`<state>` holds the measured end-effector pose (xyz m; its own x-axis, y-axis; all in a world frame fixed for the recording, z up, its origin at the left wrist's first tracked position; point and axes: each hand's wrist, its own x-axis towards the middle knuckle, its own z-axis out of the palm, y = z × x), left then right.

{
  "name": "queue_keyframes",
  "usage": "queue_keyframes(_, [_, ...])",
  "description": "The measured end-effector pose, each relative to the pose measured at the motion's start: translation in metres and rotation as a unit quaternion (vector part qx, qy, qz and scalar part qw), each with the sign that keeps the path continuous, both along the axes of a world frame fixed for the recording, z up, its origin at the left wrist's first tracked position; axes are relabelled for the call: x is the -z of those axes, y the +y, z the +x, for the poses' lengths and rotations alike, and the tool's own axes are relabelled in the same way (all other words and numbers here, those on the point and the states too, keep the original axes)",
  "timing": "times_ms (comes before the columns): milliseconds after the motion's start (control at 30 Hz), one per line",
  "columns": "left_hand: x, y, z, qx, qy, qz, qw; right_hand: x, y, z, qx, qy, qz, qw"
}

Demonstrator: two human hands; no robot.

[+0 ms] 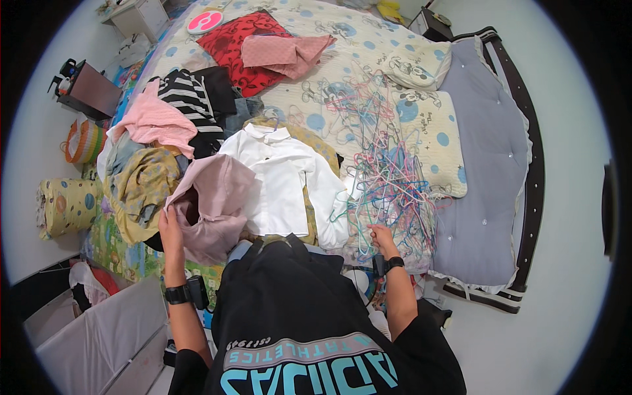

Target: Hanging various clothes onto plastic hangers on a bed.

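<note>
Over on the bed's left side, I've got a yellow patterned garment (pixel 148 178) lying bunched, and just beside it my left hand (pixel 171 225) is gripping the edge of a mauve garment (pixel 220 191). Loose folds, a dark opening showing near the fingers: I'd call it light, soft and floppy, nothing to break, but apt to sag from one hold, so two spread grips along an edge look best. Across to the centre, a white shirt (pixel 280 181) lies spread, collar away from me. Looks light, a little crisper; collar or shoulders would be my hold. Further right, my right hand (pixel 382 238) is at the near edge of a tangle of hangers (pixel 392 171), fingers partly curled; whether they grip one, I can't tell. Thin, light and springy by my judgement, easily snagged: best taken singly, by the hook.
</note>
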<state>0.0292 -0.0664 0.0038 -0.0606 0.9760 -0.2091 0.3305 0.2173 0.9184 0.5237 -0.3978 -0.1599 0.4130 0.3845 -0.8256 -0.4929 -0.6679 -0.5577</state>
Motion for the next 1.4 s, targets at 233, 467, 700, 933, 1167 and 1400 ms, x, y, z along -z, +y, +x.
queue_keyframes(233, [0.001,-0.008,-0.001,-0.03,0.019,0.0,0.999,-0.014,-0.002,0.005,0.054,0.142,0.074,0.986])
queue_keyframes(467, [0.009,0.004,0.003,0.005,0.014,-0.02,1.0,-0.031,0.011,0.0,0.142,0.211,0.163,0.953])
queue_keyframes(700, [0.01,0.004,0.007,0.0,-0.004,-0.025,1.0,-0.034,0.017,-0.014,0.288,0.296,0.231,0.881])
queue_keyframes(933, [0.013,0.002,-0.004,0.006,0.0,-0.011,1.0,-0.035,0.029,-0.046,0.417,0.358,0.366,0.751])
queue_keyframes(1167, [0.003,-0.006,-0.002,0.01,0.01,-0.019,1.0,-0.025,0.047,-0.061,0.452,0.276,0.31,0.79])
queue_keyframes(1400, [0.007,-0.011,-0.011,0.01,-0.018,-0.016,1.0,0.02,0.027,-0.071,0.366,0.242,0.266,0.858])
